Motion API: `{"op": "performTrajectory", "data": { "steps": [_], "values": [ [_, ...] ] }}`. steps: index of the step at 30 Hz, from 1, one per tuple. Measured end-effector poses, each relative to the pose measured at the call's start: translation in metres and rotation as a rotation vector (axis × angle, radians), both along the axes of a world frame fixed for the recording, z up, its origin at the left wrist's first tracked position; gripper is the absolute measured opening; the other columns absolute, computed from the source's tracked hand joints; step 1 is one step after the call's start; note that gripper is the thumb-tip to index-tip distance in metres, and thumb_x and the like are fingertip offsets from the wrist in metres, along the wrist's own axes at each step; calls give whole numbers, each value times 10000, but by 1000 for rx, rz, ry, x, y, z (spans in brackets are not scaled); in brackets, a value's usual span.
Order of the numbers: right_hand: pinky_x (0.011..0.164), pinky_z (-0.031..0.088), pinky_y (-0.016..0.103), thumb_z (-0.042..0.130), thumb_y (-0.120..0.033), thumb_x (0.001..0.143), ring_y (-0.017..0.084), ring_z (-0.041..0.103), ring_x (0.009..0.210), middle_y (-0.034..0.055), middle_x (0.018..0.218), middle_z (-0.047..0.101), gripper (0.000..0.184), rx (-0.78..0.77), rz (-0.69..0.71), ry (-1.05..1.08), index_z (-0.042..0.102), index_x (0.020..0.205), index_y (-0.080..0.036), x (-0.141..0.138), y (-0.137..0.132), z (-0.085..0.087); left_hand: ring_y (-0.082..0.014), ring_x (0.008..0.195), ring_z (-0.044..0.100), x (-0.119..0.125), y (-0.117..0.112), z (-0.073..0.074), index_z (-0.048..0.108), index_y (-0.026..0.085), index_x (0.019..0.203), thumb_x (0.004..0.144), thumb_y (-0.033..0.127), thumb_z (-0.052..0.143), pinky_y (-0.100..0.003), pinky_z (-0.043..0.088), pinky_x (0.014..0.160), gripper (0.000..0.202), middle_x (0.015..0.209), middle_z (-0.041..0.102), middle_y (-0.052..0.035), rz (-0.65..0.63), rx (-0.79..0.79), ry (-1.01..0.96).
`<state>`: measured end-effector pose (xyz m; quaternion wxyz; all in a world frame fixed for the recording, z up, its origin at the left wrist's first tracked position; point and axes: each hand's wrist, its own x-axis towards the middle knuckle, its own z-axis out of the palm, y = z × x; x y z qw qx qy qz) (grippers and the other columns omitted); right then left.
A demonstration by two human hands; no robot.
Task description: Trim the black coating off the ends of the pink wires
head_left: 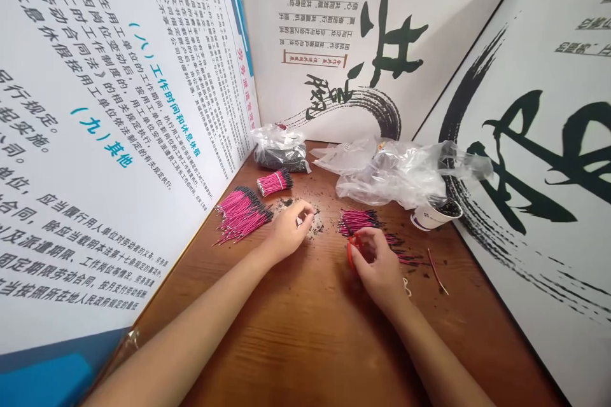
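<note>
In the head view, a white cup [424, 219] stood tilted at the table's right, dark bits [447, 208] inside it; at the back, one clear bag [267, 140] held a dark mass, and beside it lay crumpled clear plastic [391, 172], one bag or several I couldn't tell. I counted three groups of pink, black-ended wires, too many to number singly: a tied bundle [272, 184] and a loose heap [243, 216] on the left, and a pile [358, 221] partly behind the right hand [379, 267]. One red wire [436, 270] lay alone near the cup. The hands were apart. The right was closed around one red-handled tool [351, 257], just by the pile; the left hand [292, 229] curled beside dark crumbs [319, 225] on the table [277, 343], and whether it gripped anything I couldn't tell.
</note>
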<state>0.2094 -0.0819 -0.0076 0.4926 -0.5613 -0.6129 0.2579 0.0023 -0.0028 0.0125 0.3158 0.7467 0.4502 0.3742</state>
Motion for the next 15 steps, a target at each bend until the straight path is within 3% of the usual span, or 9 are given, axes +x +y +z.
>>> {"op": "performTrajectory", "data": {
  "steps": [5,10,15],
  "values": [
    [765,568,338,606,-328,897,219,686,855,74,951,704,185,-7,-64,79,588,1045,-219,-33,14,4,-126,673,570,3,-8,-11,461,211,897,919,295,455,-233,463,596,88,780,557,7,42,-222,-311],
    [763,576,325,616,-295,893,206,682,855,71,958,699,178,-41,-56,115,600,1050,-212,-50,20,-2,-129,679,546,4,-13,-13,490,214,942,927,309,439,-241,478,616,109,778,522,2,97,-187,-374],
    [780,576,328,604,-283,905,216,673,926,80,1010,682,208,-44,-69,112,580,1102,-219,-48,11,-9,-132,693,561,-1,-17,-19,538,206,969,951,339,451,-244,483,632,160,787,539,-4,101,-179,-366]
  ]
}}
